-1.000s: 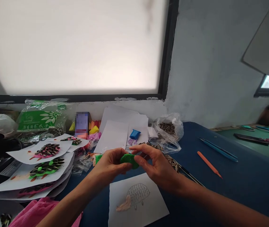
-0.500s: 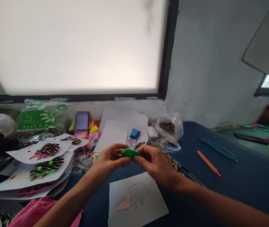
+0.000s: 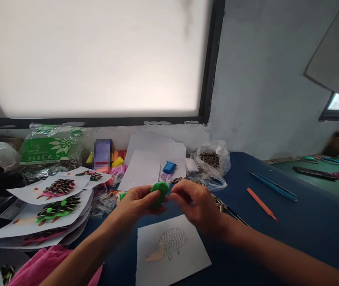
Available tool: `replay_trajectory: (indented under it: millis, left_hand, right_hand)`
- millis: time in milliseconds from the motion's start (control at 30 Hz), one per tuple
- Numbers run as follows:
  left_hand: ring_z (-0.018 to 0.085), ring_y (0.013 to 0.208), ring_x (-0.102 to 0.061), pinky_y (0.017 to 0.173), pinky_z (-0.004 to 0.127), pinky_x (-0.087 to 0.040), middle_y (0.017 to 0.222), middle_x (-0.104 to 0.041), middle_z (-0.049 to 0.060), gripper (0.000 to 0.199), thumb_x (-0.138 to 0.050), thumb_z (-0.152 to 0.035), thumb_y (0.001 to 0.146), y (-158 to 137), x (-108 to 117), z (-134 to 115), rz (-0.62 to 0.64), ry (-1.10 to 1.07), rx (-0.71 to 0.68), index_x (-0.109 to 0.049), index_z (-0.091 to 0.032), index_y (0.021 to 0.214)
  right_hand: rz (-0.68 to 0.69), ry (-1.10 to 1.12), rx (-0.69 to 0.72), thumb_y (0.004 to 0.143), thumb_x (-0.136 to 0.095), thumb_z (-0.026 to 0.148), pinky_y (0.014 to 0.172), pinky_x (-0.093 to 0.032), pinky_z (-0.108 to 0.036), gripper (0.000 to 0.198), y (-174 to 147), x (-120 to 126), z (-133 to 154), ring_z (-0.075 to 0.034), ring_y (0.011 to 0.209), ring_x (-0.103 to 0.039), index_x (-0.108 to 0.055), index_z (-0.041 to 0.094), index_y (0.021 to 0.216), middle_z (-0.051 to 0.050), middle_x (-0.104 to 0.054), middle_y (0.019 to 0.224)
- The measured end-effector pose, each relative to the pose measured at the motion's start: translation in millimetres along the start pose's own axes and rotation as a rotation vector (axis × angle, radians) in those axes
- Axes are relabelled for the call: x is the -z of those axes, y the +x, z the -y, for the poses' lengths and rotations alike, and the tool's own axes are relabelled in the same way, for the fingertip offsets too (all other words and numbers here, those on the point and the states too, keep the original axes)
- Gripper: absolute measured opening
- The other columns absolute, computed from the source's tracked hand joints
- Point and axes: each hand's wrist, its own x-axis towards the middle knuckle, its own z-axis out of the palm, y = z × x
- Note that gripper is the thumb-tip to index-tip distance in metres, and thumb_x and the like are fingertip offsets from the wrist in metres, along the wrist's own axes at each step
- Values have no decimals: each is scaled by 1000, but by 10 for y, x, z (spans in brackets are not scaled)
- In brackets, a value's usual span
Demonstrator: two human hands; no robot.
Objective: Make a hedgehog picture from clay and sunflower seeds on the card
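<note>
A flattened, bright-green clay-like piece (image 3: 159, 190) was pinched in the left hand (image 3: 139, 201), its long axis partly hidden. The right hand (image 3: 197, 203) was held curled just beside it, not touching, grip unclear. Below both hands, a white paper sheet (image 3: 184, 267) was laid.

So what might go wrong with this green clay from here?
The left hand alone seems to hold the green clay, so it might slip and drop near the drawing. Its grip could also dent the clay. The right hand looks close to the loose seeds and might scatter them.
</note>
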Motion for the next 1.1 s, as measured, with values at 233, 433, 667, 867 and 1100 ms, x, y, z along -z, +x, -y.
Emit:
replay_trajectory:
  millis: [233, 433, 667, 867, 1100]
  left_hand:
    - [18, 71, -65, 75, 33, -52, 76, -67, 1, 38, -77, -49, 69, 92, 38, -36, 96, 239, 28, -69, -15, 83]
    - [14, 62, -56, 63, 27, -46, 66, -61, -3, 27, -77, -36, 66, 137, 35, 37, 106, 295, 32, -65, -16, 81]
    - [14, 61, -58, 59, 25, -44, 65, -64, -1, 37, -76, -50, 68, 132, 181, 190, 57, 286, 3, -67, -16, 79]
    - [14, 61, -59, 58, 25, -45, 68, -66, 0, 42, -79, -54, 64, 193, 216, 267, 42, 228, 8, -69, -17, 82]
    - [15, 65, -58, 57, 25, -45, 73, -66, 1, 41, -77, -53, 68, 180, 188, 249, 61, 250, -23, -70, -18, 89]
  right_hand:
    - [51, 499, -425, 89, -62, 35, 84, -50, -35, 28, 45, -104, -137, -18, 93, -63, -63, 16, 110, -7, -66, 101]
    - [88, 573, -453, 84, -68, 39, 71, -48, -31, 25, -1, -196, -139, -16, 74, -61, -68, 15, 82, -3, -65, 77]
    - [88, 596, -522, 84, -65, 32, 61, -40, -25, 18, -37, -213, -208, -12, 65, -51, -66, 15, 81, 0, -60, 72]
    - [87, 616, -562, 86, -64, 42, 61, -40, -26, 29, -33, -216, -247, -12, 63, -51, -65, 15, 76, 1, -57, 68]
    - [100, 589, -559, 85, -65, 40, 61, -41, -26, 24, -36, -216, -238, -12, 66, -53, -66, 16, 83, 0, -61, 73]
